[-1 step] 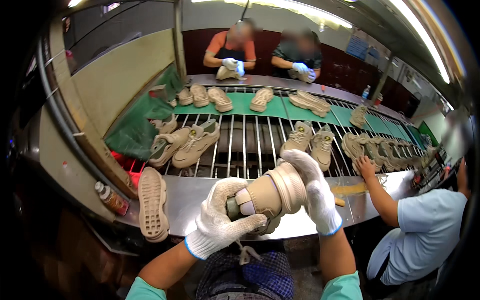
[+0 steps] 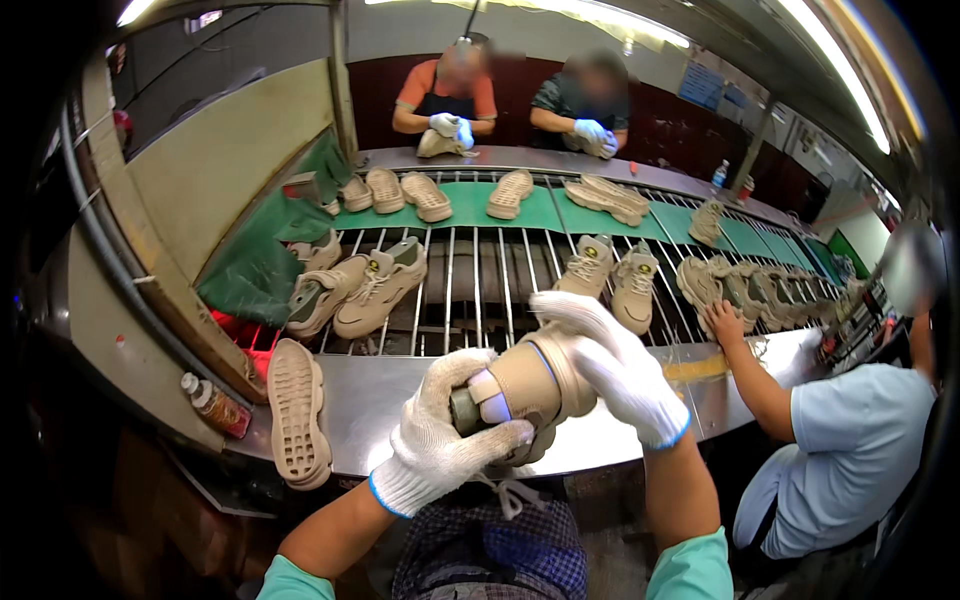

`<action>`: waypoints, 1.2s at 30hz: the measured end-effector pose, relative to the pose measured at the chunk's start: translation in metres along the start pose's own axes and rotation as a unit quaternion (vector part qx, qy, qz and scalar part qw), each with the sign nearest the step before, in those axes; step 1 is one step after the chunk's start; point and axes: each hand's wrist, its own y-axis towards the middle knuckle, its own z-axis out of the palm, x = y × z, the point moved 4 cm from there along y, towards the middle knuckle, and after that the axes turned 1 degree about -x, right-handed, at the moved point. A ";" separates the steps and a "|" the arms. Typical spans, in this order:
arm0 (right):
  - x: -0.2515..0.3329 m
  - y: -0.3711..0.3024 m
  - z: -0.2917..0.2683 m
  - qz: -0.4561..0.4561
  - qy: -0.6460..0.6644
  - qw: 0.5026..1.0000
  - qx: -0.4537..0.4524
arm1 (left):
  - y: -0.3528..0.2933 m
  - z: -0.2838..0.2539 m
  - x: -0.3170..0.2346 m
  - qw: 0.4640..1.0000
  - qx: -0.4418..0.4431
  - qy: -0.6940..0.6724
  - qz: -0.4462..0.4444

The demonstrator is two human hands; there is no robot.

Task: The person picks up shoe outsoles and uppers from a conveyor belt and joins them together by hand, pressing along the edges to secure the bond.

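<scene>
In a white knit glove, my left hand [image 2: 437,432] is closed around a beige shoe [image 2: 527,385] just in front of me, above the bench edge. Its thumb and fingers grip the part with the green lining and pull tab. The shoe lies on its side, its thick sole turned to the right. My right hand [image 2: 625,370], gloved alike, lies against that sole with fingers stretched flat across it toward the left. Much of the sole is hidden behind this hand. A loose beige outsole [image 2: 298,412] leans at the bench edge to my left.
Beyond the metal bench [image 2: 370,400] runs a roller rack [image 2: 470,280] carrying several beige shoes, with soles on a green belt [image 2: 470,205]. A bottle [image 2: 216,405] stands at left. One co-worker's hand [image 2: 725,323] touches shoes at right; two people handle shoes across the rack.
My right hand has tilted, its fingers now flatter and reaching further left over the sole. My left hand keeps its grip on the shoe. The whole view has shifted slightly.
</scene>
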 end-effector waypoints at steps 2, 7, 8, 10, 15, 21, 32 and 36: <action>0.003 0.017 0.000 0.084 -0.041 0.995 -0.021 | 0.003 0.010 -0.004 1.000 -0.019 -0.016 -0.019; -0.006 0.022 -0.010 0.120 -0.123 0.984 -0.041 | 0.015 0.032 -0.012 0.993 -0.032 0.102 0.054; -0.003 0.024 -0.007 0.055 -0.235 0.969 -0.050 | 0.016 0.034 -0.015 0.991 -0.036 0.119 0.056; 0.005 0.029 0.003 0.058 -0.379 0.921 -0.065 | 0.021 0.033 -0.005 0.987 -0.058 0.133 0.076; -0.029 0.028 -0.003 0.072 -0.171 0.972 -0.144 | 0.034 0.011 0.014 0.991 -0.069 0.114 0.000; -0.110 0.023 0.043 0.074 -0.018 0.978 -0.196 | 0.054 -0.013 0.046 0.989 -0.099 0.088 -0.063; -0.135 0.013 0.075 0.214 -0.077 0.973 -0.038 | 0.052 -0.026 0.057 0.984 -0.151 0.005 -0.098; -0.148 0.002 0.090 0.189 -0.070 0.980 -0.009 | 0.052 -0.038 0.068 0.979 -0.178 0.084 -0.052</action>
